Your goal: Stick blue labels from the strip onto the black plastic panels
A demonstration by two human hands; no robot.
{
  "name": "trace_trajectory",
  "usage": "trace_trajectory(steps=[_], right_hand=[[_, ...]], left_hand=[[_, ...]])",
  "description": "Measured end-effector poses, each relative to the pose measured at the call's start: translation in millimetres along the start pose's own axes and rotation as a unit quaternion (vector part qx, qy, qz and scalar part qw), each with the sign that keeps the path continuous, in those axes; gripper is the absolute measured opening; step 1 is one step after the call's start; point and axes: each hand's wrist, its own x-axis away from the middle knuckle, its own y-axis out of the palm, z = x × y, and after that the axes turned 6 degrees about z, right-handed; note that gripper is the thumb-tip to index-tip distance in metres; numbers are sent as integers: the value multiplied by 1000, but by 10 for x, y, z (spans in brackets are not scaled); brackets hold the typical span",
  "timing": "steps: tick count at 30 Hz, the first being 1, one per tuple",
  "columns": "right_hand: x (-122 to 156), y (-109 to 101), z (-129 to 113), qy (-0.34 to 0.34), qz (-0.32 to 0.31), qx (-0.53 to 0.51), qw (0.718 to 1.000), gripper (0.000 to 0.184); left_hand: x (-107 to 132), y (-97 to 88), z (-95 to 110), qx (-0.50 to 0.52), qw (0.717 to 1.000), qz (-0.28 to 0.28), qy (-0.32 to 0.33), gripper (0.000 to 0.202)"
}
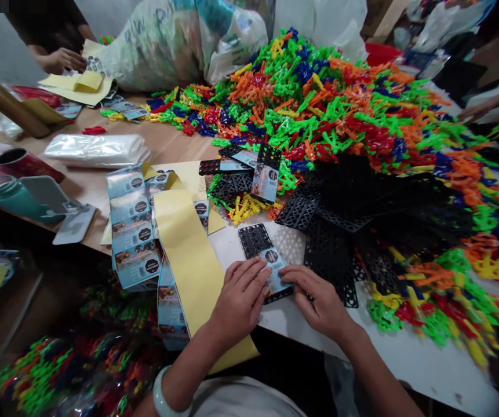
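Left part of wooden tabletop: flat folded stack of clear plastic film [97,150], small red plastic pieces [94,130] just behind it, dark red cylindrical cup [34,165], round-mouthed teal bottle [12,198], and pale grey stand with tilted panel [75,224] near the edge. Brown cylindrical tube [8,98] slants in at far left. Across the back, bulging whitish printed plastic sack [157,46] beside large heap of green, orange, red, blue and yellow plastic pieces [327,110].
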Motion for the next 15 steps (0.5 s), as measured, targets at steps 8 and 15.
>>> trace_trajectory(steps=[8,15], right_hand=[[-29,-24,28,1,-13,3,1000,31],[-38,-11,7,12,-38,24,999,34]], left_hand=[[-28,51,-29,-3,1000,-19,-4,36],[-54,137,-128,-57,997,-57,-13,43]])
